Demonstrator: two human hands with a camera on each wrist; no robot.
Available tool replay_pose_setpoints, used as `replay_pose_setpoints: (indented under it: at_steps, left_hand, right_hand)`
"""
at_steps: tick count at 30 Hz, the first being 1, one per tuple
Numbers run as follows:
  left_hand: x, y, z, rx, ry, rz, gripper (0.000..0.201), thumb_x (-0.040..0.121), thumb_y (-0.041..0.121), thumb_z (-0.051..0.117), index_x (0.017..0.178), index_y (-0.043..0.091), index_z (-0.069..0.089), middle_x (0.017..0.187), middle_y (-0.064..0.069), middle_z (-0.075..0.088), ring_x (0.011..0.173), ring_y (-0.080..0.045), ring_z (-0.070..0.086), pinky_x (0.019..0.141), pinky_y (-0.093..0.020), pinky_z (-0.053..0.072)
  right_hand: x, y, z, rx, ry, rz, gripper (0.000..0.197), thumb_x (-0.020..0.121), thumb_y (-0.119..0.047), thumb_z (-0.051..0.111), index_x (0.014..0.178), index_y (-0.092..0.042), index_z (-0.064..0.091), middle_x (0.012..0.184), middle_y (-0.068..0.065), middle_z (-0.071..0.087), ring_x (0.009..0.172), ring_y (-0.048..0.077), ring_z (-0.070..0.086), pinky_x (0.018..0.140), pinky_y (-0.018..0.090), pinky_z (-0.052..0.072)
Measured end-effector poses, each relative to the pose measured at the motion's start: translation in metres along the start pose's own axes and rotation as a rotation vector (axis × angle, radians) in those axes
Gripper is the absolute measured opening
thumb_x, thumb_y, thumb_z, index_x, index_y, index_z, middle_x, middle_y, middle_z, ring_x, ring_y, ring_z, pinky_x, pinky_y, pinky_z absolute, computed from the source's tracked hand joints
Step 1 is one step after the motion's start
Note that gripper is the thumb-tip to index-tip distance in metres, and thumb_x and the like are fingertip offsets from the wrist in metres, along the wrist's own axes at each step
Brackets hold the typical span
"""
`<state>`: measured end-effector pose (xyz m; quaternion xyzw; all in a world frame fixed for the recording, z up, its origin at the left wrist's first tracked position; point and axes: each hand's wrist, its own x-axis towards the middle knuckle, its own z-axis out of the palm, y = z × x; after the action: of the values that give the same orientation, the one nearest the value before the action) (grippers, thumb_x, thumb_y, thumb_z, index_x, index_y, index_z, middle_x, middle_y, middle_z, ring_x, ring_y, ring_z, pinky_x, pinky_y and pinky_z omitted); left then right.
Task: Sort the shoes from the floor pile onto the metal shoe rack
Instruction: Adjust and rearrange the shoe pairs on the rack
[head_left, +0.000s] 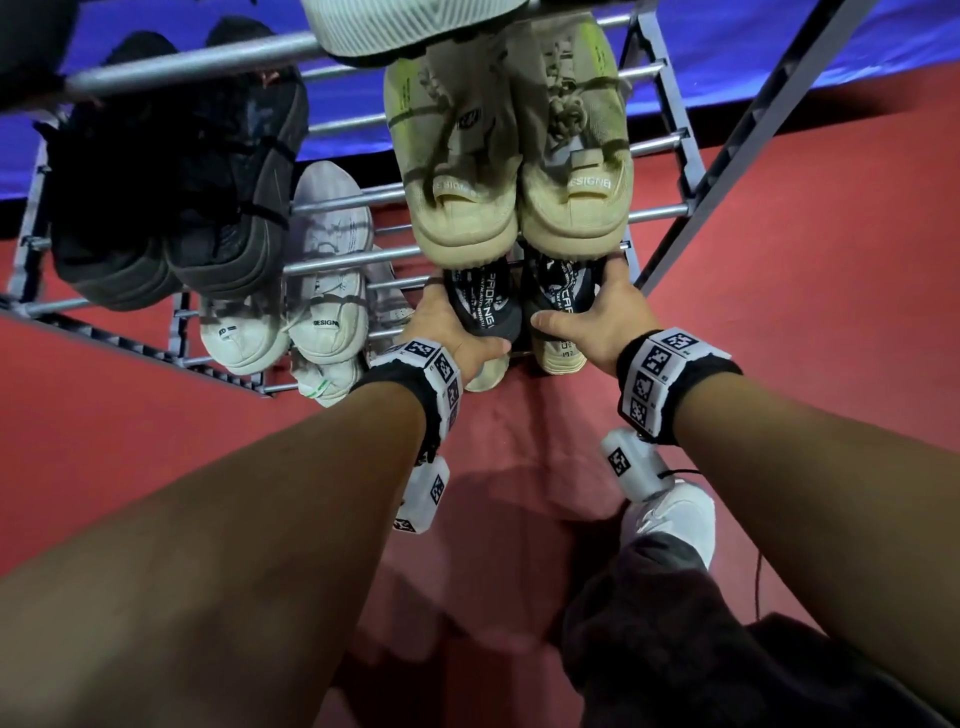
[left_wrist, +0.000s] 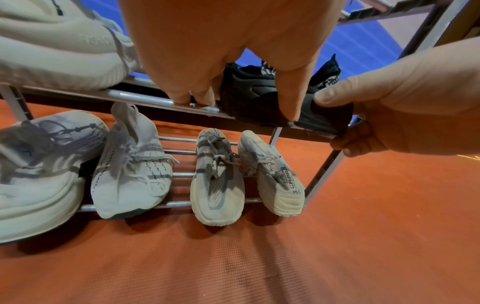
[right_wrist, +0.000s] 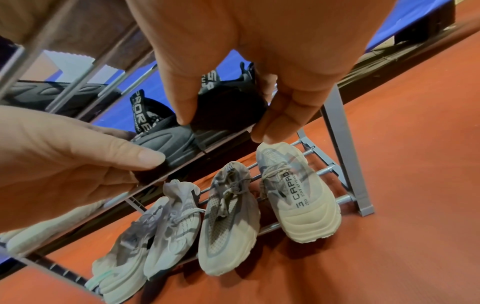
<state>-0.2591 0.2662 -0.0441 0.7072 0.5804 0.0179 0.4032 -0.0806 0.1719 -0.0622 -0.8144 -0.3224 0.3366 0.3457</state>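
Your left grip (head_left: 451, 332) and right grip (head_left: 602, 317) each curl thumb and fingers around one black shoe (head_left: 485, 306) on the metal shoe rack's (head_left: 691, 171) middle shelf.

Both bare forearms reach forward side by side, marker-printed wristbands on each wrist. Left hand (head_left: 453, 332) at frame centre, fingers (left_wrist: 179, 90) curled downward, thumb out sideways. Right hand (head_left: 597, 317) just right of it, thumb spread inward.
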Motion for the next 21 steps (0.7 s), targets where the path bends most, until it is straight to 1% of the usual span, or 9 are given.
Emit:
replay_pose_setpoints:
  at_steps: [4, 6, 8, 9, 11, 12, 15, 18, 21]
  left_hand:
    - [0.001, -0.004, 0.003, -0.028, 0.024, 0.027, 0.077, 0.072, 0.035, 0.089, 0.133, 0.017, 0.044, 0.11, 0.011, 0.049, 0.099, -0.01, 0.048, 0.089, -0.023, 0.037]
    - [0.004, -0.008, 0.004, -0.036, 0.018, 0.028, 0.08, 0.07, 0.037, 0.089, 0.134, 0.019, 0.044, 0.112, 0.012, 0.052, 0.102, -0.011, 0.051, 0.092, -0.025, 0.041]
    - [0.008, -0.01, 0.005, -0.045, 0.004, 0.003, 0.08, 0.069, 0.041, 0.09, 0.132, 0.022, 0.043, 0.114, 0.011, 0.056, 0.107, -0.015, 0.057, 0.099, -0.03, 0.046]
    - [0.01, -0.011, 0.006, -0.047, -0.001, -0.008, 0.08, 0.067, 0.042, 0.09, 0.13, 0.023, 0.043, 0.116, 0.011, 0.058, 0.111, -0.017, 0.059, 0.102, -0.034, 0.048]
    - [0.013, -0.012, 0.006, -0.048, -0.008, -0.009, 0.078, 0.064, 0.046, 0.089, 0.124, 0.028, 0.042, 0.118, 0.009, 0.06, 0.114, -0.02, 0.061, 0.104, -0.04, 0.049]
    - [0.014, -0.011, 0.005, -0.045, -0.007, -0.008, 0.077, 0.064, 0.047, 0.089, 0.122, 0.029, 0.042, 0.118, 0.009, 0.06, 0.114, -0.021, 0.061, 0.104, -0.041, 0.049]
    - [0.013, -0.013, 0.007, -0.037, 0.021, 0.001, 0.082, 0.061, 0.05, 0.088, 0.127, 0.027, 0.044, 0.115, 0.011, 0.059, 0.113, -0.021, 0.061, 0.104, -0.04, 0.049]
    - [0.009, -0.013, 0.011, -0.013, 0.063, 0.012, 0.078, 0.066, 0.049, 0.087, 0.127, 0.024, 0.045, 0.111, 0.011, 0.055, 0.113, -0.021, 0.059, 0.103, -0.038, 0.048]
    - [0.008, -0.012, 0.011, -0.009, 0.071, 0.037, 0.074, 0.07, 0.047, 0.086, 0.126, 0.022, 0.045, 0.11, 0.01, 0.052, 0.116, -0.024, 0.058, 0.103, -0.038, 0.047]
  right_hand:
    - [0.002, 0.003, 0.001, 0.01, 0.002, -0.01, 0.085, 0.074, -0.037, 0.09, 0.138, -0.015, 0.04, 0.126, 0.0, 0.061, 0.104, 0.015, 0.057, 0.091, 0.023, 0.042]
    - [0.004, 0.004, 0.002, 0.014, 0.007, -0.013, 0.085, 0.074, -0.037, 0.09, 0.139, -0.015, 0.039, 0.127, 0.0, 0.061, 0.105, 0.015, 0.058, 0.09, 0.022, 0.041]
    - [0.006, 0.005, 0.003, 0.014, 0.011, -0.013, 0.087, 0.075, -0.037, 0.089, 0.142, -0.014, 0.038, 0.127, -0.001, 0.061, 0.108, 0.016, 0.059, 0.089, 0.02, 0.041]
    - [0.006, 0.005, 0.002, 0.014, 0.013, -0.013, 0.089, 0.075, -0.036, 0.088, 0.144, -0.014, 0.036, 0.126, -0.002, 0.06, 0.109, 0.016, 0.058, 0.088, 0.017, 0.04]
    - [0.008, 0.004, 0.002, 0.021, 0.012, -0.018, 0.094, 0.077, -0.034, 0.088, 0.15, -0.014, 0.032, 0.125, -0.005, 0.056, 0.108, 0.012, 0.055, 0.083, 0.01, 0.035]
    - [0.008, 0.004, 0.002, 0.024, 0.012, -0.021, 0.096, 0.076, -0.034, 0.088, 0.151, -0.014, 0.031, 0.126, -0.006, 0.056, 0.107, 0.011, 0.054, 0.082, 0.009, 0.035]
    - [0.008, 0.006, 0.004, 0.033, 0.021, -0.023, 0.099, 0.074, -0.036, 0.09, 0.151, -0.016, 0.032, 0.129, -0.004, 0.06, 0.109, 0.013, 0.057, 0.09, 0.017, 0.04]
    - [0.007, 0.007, 0.003, 0.028, 0.018, -0.005, 0.092, 0.075, -0.035, 0.089, 0.147, -0.014, 0.036, 0.12, -0.005, 0.061, 0.104, 0.014, 0.058, 0.088, 0.02, 0.041]
    - [0.006, 0.01, 0.001, 0.031, 0.02, -0.013, 0.091, 0.073, -0.036, 0.089, 0.144, -0.012, 0.037, 0.122, -0.001, 0.064, 0.107, 0.018, 0.062, 0.089, 0.025, 0.045]
